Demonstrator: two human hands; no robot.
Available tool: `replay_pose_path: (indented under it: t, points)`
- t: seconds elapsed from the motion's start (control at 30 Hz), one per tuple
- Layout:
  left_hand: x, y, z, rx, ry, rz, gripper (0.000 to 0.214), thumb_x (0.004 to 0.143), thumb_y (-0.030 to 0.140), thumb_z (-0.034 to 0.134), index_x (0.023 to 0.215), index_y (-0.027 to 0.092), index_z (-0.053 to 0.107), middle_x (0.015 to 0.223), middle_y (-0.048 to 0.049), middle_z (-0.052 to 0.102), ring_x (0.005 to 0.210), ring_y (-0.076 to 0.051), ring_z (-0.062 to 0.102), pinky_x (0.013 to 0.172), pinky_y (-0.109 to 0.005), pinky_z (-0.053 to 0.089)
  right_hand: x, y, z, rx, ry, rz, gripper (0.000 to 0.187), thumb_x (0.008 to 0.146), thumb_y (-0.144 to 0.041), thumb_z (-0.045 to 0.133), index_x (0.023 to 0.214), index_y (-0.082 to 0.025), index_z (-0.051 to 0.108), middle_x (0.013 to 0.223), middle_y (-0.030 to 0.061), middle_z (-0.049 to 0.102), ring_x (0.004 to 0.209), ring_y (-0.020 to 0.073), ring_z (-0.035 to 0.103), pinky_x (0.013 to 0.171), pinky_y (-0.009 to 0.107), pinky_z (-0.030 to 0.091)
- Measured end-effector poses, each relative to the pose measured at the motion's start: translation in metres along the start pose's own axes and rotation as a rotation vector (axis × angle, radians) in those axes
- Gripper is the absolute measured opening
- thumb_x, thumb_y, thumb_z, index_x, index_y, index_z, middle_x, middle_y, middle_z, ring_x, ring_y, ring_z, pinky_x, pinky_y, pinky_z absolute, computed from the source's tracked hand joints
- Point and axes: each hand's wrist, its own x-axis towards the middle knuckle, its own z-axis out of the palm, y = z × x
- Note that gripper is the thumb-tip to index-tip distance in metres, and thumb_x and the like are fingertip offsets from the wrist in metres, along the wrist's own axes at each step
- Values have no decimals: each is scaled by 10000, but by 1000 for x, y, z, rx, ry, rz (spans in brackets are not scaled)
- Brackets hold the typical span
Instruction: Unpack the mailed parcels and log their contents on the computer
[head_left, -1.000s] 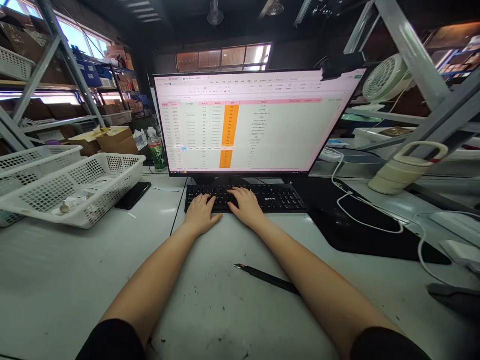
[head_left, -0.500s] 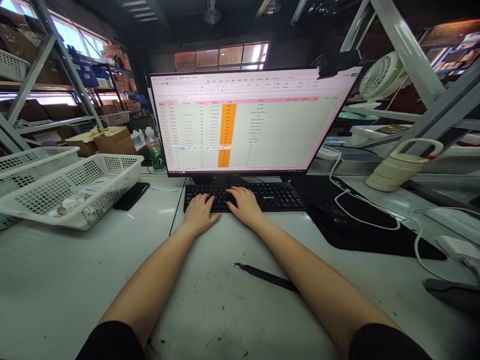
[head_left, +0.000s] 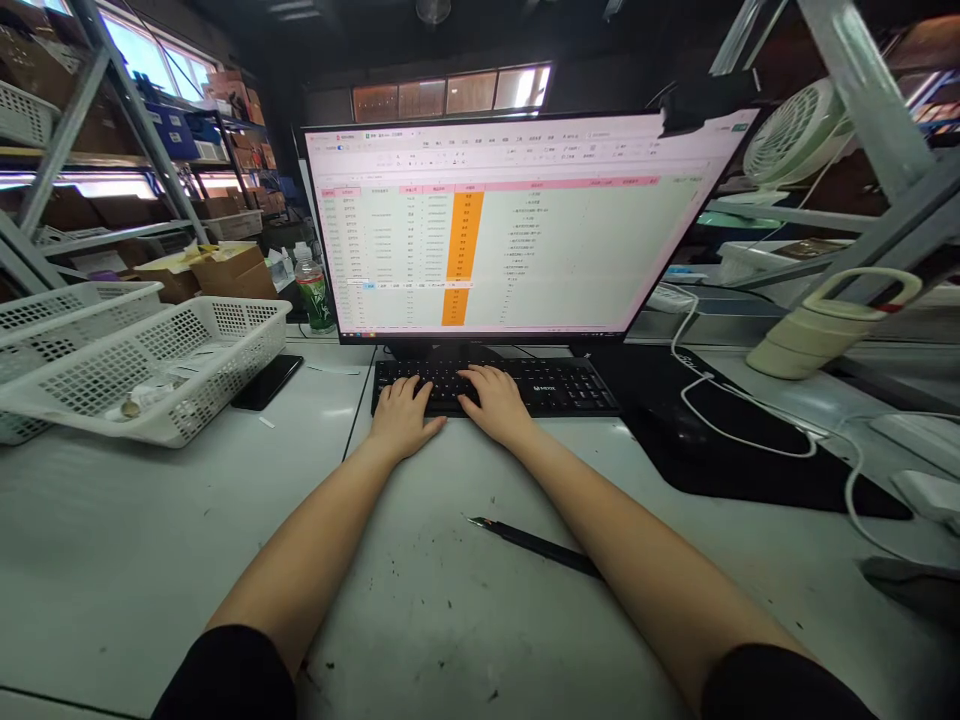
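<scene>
My left hand [head_left: 403, 415] and my right hand [head_left: 498, 402] rest side by side on the left half of a black keyboard [head_left: 570, 385], fingers spread over the keys and holding nothing. Directly behind the keyboard stands a wide monitor [head_left: 510, 225] showing a spreadsheet with an orange column. A black pen [head_left: 532, 543] lies on the white table [head_left: 120, 560] between my forearms, partly under the right one.
White mesh baskets [head_left: 150, 370] sit at the left with a dark phone [head_left: 266, 382] beside them. A green-labelled bottle [head_left: 315, 295] stands behind. A black mat [head_left: 750, 450] with a white cable [head_left: 720, 430] lies right. A tape roll stack [head_left: 817, 335] and fan [head_left: 787, 140] stand farther right.
Both hands stay on the keyboard with only slight finger shifts. The view has tilted a little, so the monitor and desk sit slightly higher in frame.
</scene>
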Motion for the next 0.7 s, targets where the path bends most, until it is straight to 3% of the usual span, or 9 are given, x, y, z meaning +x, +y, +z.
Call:
replay_pose_path:
  t: [0.37,0.7]
  points:
    - [8,-1,1,24,5,86,669,937,630,517,1478,237,477,1534,-84,500,1398,-338,405,1132,-526,328,0,-1,-1,8,17,7,427,903,-295,566,1317,-206,625,1423,115,592,1340,335,480,1155,584,334]
    - [30,1,1,43,6,156,682,934,650,518,1487,254,468,1522,-79,517,1389,-357,417,1123,-551,327,1,-3,-6,4,-18,19,440,902,-293,580,1333,-213,614,1439,112,584,1356,332,469,1159,584,329]
